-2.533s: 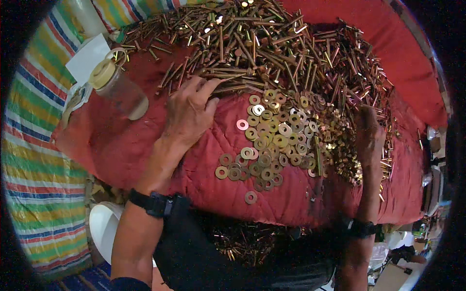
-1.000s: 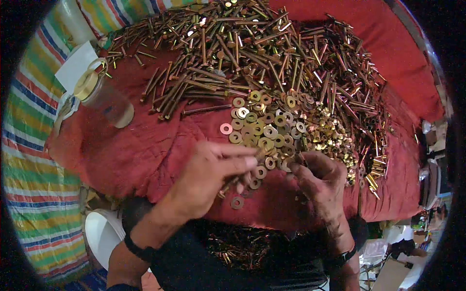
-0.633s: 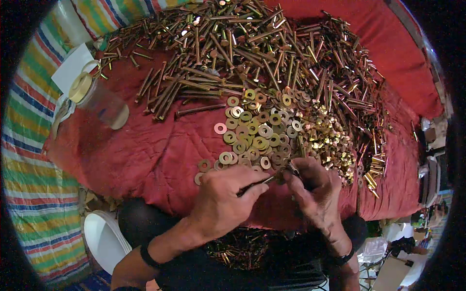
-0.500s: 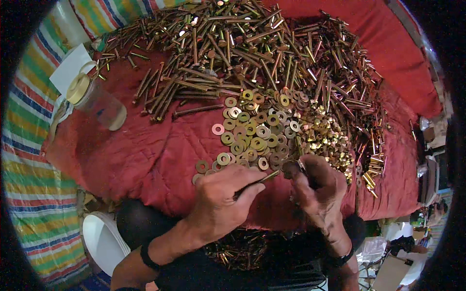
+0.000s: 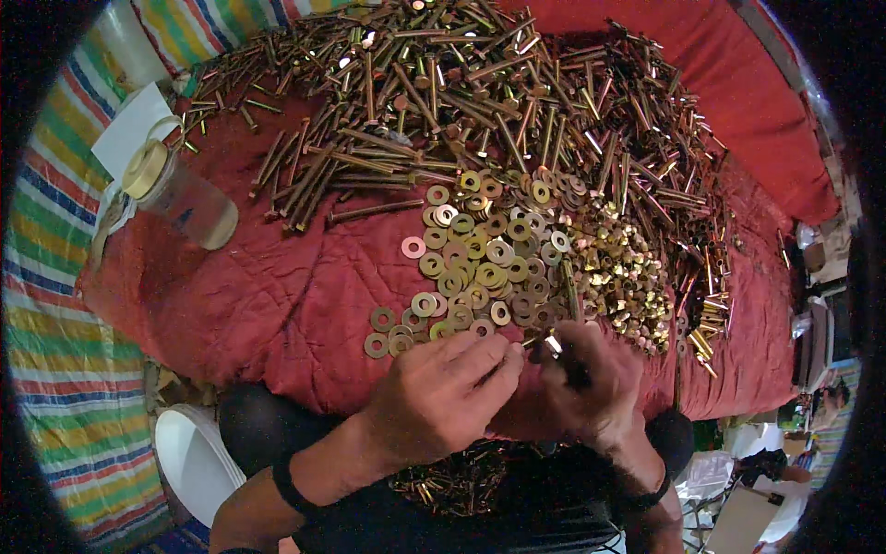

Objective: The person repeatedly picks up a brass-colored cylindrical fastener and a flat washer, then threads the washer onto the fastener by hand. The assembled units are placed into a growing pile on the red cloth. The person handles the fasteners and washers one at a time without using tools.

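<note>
Overall, a red cloth (image 5: 277,295) covers the work surface, with a striped cloth (image 5: 55,369) running along its left side. Across the far half of the red cloth lies a large heap of long brass-coloured bolts (image 5: 480,102), piled in all directions. Nearer the person sits a flat spread of washers (image 5: 471,263), and just to its right a smaller mound of nuts (image 5: 623,277), touching the washers' edge. A clear plastic bottle (image 5: 180,194) with a pale lid lies tilted at the left edge of the red cloth, well apart from the hardware. A white bucket (image 5: 194,457) stands below the cloth's near-left edge. More loose bolts show in the dark lap area (image 5: 452,480) between the forearms.

Both hands meet at the near edge of the cloth, just below the washers. The left hand (image 5: 443,397) has its fingers pressed together and curled, tips pinching a small bolt (image 5: 544,343) at 1 end. The right hand (image 5: 591,383) closes its fingers around the same bolt from the other side. Whether a washer or nut is on the bolt cannot be told.
</note>
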`<state>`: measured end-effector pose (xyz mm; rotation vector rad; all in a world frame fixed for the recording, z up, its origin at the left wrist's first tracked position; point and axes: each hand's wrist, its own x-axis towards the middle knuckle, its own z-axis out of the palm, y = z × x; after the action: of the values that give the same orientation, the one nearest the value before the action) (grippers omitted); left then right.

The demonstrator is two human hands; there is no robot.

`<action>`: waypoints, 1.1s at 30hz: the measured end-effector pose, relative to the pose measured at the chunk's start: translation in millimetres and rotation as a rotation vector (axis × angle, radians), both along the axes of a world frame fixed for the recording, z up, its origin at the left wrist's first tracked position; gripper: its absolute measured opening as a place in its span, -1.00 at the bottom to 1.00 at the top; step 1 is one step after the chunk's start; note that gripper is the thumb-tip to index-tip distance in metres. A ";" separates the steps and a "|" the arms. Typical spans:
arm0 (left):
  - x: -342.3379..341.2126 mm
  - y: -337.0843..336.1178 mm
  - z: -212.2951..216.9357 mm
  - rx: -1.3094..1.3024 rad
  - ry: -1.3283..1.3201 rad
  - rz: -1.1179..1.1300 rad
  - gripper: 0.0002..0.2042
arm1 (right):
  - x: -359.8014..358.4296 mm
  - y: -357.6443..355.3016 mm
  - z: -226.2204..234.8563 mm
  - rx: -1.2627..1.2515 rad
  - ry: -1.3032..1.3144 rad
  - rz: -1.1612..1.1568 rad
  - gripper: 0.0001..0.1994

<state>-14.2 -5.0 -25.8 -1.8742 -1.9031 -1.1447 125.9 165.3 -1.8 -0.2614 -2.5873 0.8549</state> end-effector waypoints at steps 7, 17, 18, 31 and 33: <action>2.0 3.9 2.9 -0.059 -0.254 0.120 -0.77 | -0.2 -9.0 9.2 -0.198 -0.006 0.062 -0.79; 14.6 10.8 20.0 -0.172 -1.139 0.023 -0.85 | -36.1 -0.3 0.9 -1.446 0.562 -0.130 -0.57; 16.2 11.7 19.3 -0.177 -1.172 0.006 -0.85 | -36.0 -4.0 -0.8 -1.487 0.561 -0.217 -0.57; 1.0 4.7 18.9 -0.034 -1.326 0.008 -0.84 | -22.8 2.5 25.5 -1.004 0.195 -0.312 -0.61; -0.3 4.1 20.4 -0.022 -1.365 0.001 -0.86 | -21.7 2.0 23.3 -0.948 0.289 -0.343 -0.49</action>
<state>-14.5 -0.9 -5.3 -1.0103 -2.3460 -2.8188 104.2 167.3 21.5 -0.7426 -1.6382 1.7543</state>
